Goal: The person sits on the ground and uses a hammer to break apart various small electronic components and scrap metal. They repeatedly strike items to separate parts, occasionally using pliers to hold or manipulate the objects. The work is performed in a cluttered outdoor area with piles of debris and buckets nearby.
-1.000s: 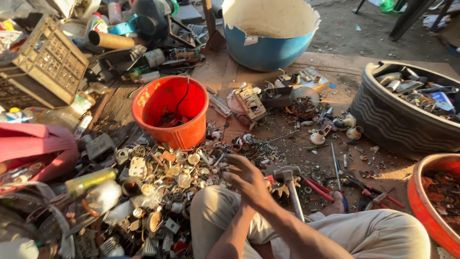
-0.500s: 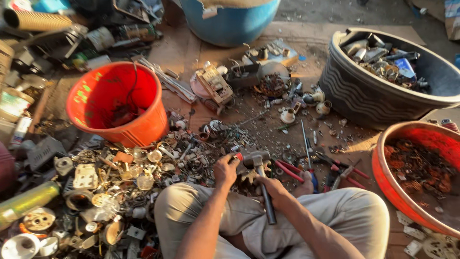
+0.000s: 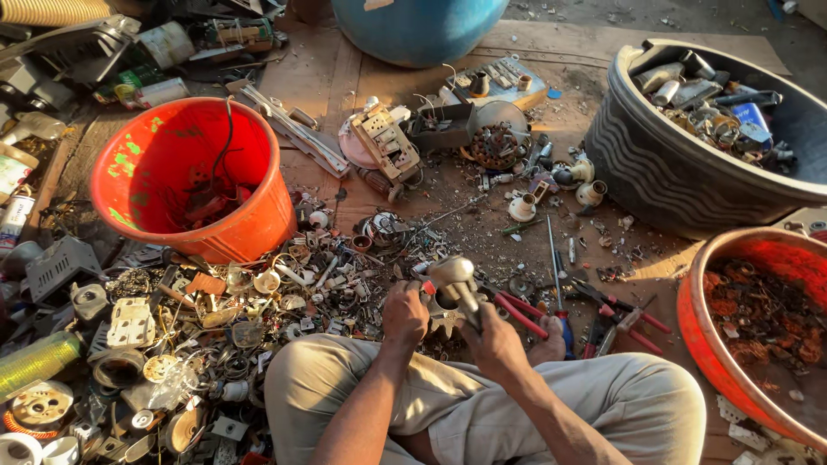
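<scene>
I sit cross-legged on the ground with both hands together just above my knees. My right hand (image 3: 498,343) grips the handle of a metal hammer (image 3: 451,274), whose head points up and away from me. My left hand (image 3: 405,315) pinches a small toothed metal part (image 3: 445,315) with a red bit at its top. The part sits right under the hammer head and touches it. Red-handled pliers (image 3: 527,312) lie on the ground just past my right hand.
An orange bucket (image 3: 258,215) with wires stands at the left, above a heap of scrap fittings (image 3: 198,344). A black tub (image 3: 655,164) of metal parts sits at the right, a red basin (image 3: 702,344) of copper bits below it, and a blue drum (image 3: 413,34) at the top.
My right hand reached out to the hammer on the ground and picked it up. Both hands have come together in front of my knees, and the view has tilted down and closer.
</scene>
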